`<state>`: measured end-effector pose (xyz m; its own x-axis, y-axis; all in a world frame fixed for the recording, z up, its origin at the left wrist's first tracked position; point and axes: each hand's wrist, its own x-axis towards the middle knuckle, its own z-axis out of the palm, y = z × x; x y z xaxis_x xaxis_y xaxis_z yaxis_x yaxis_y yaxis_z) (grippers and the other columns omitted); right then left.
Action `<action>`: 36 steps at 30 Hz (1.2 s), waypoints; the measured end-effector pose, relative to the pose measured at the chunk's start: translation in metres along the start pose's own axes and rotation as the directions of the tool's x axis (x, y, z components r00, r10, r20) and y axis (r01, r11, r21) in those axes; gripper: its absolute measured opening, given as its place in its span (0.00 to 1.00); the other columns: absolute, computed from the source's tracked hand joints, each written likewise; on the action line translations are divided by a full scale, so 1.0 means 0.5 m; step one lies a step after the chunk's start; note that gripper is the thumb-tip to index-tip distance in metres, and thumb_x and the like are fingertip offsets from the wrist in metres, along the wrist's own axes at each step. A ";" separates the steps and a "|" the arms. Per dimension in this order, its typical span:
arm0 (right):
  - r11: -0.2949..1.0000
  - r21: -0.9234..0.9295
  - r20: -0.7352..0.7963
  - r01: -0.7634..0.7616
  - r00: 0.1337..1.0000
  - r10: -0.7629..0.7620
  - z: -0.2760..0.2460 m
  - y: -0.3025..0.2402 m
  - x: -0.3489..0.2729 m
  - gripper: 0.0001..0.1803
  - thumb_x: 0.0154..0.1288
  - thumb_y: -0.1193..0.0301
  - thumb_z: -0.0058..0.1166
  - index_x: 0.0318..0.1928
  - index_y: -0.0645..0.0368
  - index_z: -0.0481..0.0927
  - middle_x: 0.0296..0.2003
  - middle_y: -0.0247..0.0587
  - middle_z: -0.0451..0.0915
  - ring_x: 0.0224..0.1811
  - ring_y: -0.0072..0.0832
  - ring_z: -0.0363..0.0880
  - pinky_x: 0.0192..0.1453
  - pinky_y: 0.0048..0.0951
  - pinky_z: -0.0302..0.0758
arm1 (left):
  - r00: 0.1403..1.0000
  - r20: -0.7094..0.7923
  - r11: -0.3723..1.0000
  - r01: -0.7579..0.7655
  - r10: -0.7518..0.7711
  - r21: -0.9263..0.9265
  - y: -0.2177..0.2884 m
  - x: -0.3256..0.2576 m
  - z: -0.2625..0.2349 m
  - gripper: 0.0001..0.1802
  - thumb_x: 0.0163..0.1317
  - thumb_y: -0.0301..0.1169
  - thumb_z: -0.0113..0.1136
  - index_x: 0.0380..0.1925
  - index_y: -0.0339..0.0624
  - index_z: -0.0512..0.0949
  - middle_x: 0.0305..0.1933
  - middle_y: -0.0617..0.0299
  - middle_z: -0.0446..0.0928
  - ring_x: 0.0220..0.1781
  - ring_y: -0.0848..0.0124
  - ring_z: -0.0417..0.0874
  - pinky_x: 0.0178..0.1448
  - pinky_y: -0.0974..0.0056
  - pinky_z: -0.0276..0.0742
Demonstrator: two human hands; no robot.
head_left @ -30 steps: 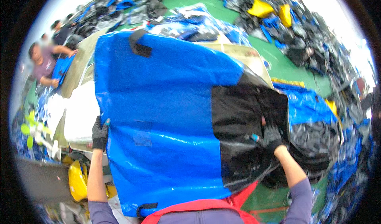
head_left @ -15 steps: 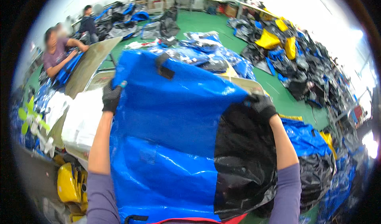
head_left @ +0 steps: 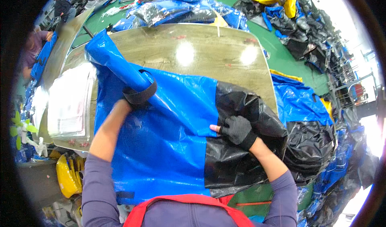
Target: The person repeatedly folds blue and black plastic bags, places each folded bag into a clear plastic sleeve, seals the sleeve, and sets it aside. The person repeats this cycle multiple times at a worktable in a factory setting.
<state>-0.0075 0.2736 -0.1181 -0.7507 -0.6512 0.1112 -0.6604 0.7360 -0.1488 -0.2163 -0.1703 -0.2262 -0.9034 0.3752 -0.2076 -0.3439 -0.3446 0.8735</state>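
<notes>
A glossy blue and black coated-fabric bag (head_left: 161, 154) lies spread over the table. Its far left part is rolled or folded into a slanting blue tube (head_left: 120, 64). A curved black strap (head_left: 142, 91) stands up over this fold. My left hand (head_left: 132, 99) is at the strap and the fold; its dark glove blends with the strap, and its fingers are hidden. My right hand (head_left: 238, 131), in a dark grey fingertip-less glove, is closed on the upper layer near the blue-black seam, its bare thumb pointing left on the blue.
The wood-patterned table (head_left: 193, 46) shows beyond the bag. White flat sheets (head_left: 70, 102) are stacked at its left. Another blue-black bag (head_left: 305, 134) lies right. Piles of bags (head_left: 297, 30) line the floor. A person (head_left: 36, 46) handles blue material at far left. A green-bladed fan (head_left: 20, 126) stands left.
The held-up bag has come down onto the table. Its far left part has folded into a tube. My left hand moved inward to the strap; my right hand moved nearer and left.
</notes>
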 end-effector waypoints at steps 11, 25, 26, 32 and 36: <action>0.923 -0.038 0.809 -0.382 0.531 0.253 -0.255 -0.030 0.225 0.33 0.57 0.49 0.54 0.63 0.42 0.70 0.54 0.46 0.77 0.57 0.46 0.74 0.60 0.55 0.66 | 0.905 0.020 -0.641 -0.316 -0.424 0.700 0.455 -0.083 0.316 0.30 0.62 0.57 0.50 0.51 0.46 0.78 0.58 0.45 0.74 0.60 0.52 0.74 0.58 0.50 0.72; 0.498 0.016 0.180 -0.867 0.492 0.852 -0.146 0.155 -0.052 0.39 0.49 0.39 0.60 0.53 0.55 0.77 0.53 0.56 0.76 0.57 0.52 0.73 0.59 0.45 0.69 | 0.976 -0.218 -0.447 0.196 0.002 0.873 0.131 -0.249 0.160 0.38 0.64 0.55 0.46 0.71 0.51 0.56 0.75 0.49 0.50 0.76 0.49 0.49 0.75 0.40 0.38; 0.504 0.023 0.267 -0.863 0.491 0.829 -0.165 0.153 -0.031 0.43 0.47 0.36 0.59 0.55 0.55 0.75 0.52 0.58 0.76 0.58 0.52 0.73 0.60 0.45 0.68 | 0.998 0.012 -0.316 0.009 0.064 0.949 0.116 -0.239 0.219 0.38 0.64 0.55 0.46 0.71 0.50 0.56 0.75 0.48 0.51 0.76 0.48 0.49 0.75 0.40 0.38; 0.729 -0.422 -0.412 -0.539 0.830 0.376 -0.208 0.187 0.128 0.30 0.57 0.49 0.55 0.56 0.52 0.74 0.43 0.52 0.81 0.48 0.51 0.78 0.51 0.47 0.73 | 0.852 0.468 -0.351 -0.374 0.236 0.859 0.016 -0.107 0.413 0.42 0.60 0.60 0.51 0.71 0.57 0.56 0.75 0.49 0.49 0.76 0.45 0.46 0.73 0.33 0.34; 0.841 -0.334 -0.112 -0.425 0.904 0.412 -0.102 0.168 0.082 0.39 0.60 0.43 0.50 0.68 0.45 0.61 0.67 0.48 0.60 0.70 0.47 0.59 0.70 0.55 0.54 | 0.913 0.396 -0.566 -0.274 0.103 0.778 -0.025 -0.063 0.376 0.42 0.57 0.63 0.51 0.70 0.63 0.58 0.76 0.52 0.48 0.77 0.47 0.44 0.72 0.32 0.34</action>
<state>-0.0943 0.3182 -0.0760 -0.9528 -0.2644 0.1492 -0.2413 0.9578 0.1562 -0.1356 -0.0162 -0.1477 -0.7584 0.6476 0.0745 0.6410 0.7616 -0.0949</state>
